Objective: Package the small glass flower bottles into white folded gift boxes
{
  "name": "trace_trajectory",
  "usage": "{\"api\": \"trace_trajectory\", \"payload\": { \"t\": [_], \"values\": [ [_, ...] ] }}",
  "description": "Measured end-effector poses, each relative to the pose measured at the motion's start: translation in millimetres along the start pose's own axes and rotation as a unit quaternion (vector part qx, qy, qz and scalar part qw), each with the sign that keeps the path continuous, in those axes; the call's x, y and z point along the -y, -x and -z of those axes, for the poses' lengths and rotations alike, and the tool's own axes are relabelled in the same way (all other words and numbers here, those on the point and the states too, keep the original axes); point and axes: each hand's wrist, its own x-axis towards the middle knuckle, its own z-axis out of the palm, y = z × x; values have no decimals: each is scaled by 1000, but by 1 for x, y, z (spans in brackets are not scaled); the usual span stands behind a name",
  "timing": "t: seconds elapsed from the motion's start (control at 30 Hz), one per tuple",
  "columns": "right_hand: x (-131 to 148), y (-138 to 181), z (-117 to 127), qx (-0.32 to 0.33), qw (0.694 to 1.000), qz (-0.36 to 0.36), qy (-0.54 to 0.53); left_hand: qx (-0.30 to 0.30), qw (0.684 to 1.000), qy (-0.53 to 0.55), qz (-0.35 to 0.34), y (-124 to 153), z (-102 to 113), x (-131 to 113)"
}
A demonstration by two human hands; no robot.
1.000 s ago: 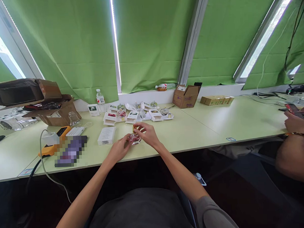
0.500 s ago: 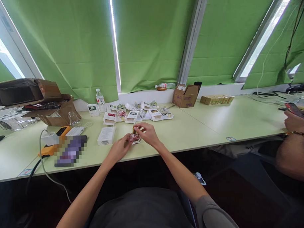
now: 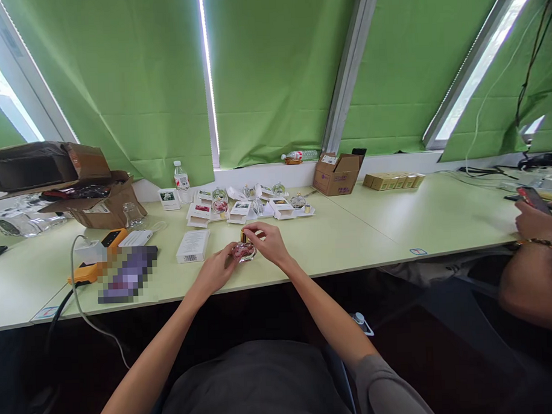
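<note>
A small round glass perfume bottle (image 3: 244, 252) with pink contents stands near the table's front edge. My left hand (image 3: 218, 269) is closed on its left side. Above the bottle, the thumb and fingers of my right hand (image 3: 267, 240) pinch its gold cap (image 3: 243, 236). Whether the cap is seated on the neck I cannot tell. To the left lies a white box (image 3: 193, 246) with a barcode. Behind are several opened white boxes (image 3: 199, 213) with round glass bottles (image 3: 220, 205) beside them.
Cardboard boxes (image 3: 99, 207) and a yellow device (image 3: 83, 274) with cables are on the left. A water bottle (image 3: 181, 181) stands by the wall. A brown carton (image 3: 337, 176) and small yellow boxes (image 3: 393, 181) sit right of centre. Another person's hand (image 3: 532, 222) holds a phone at far right.
</note>
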Motion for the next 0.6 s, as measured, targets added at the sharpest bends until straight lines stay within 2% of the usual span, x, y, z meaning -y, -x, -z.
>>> {"api": "trace_trajectory", "payload": {
  "t": [0.33, 0.6],
  "values": [
    [-3, 2, -7, -28, 998, -42, -41, 2, 1000, -4, 9, 0, 0, -1],
    [-9, 1, -11, -22, 986, -114, -118, 1, 1000, -6, 10, 0, 1, -3]
  ]
}}
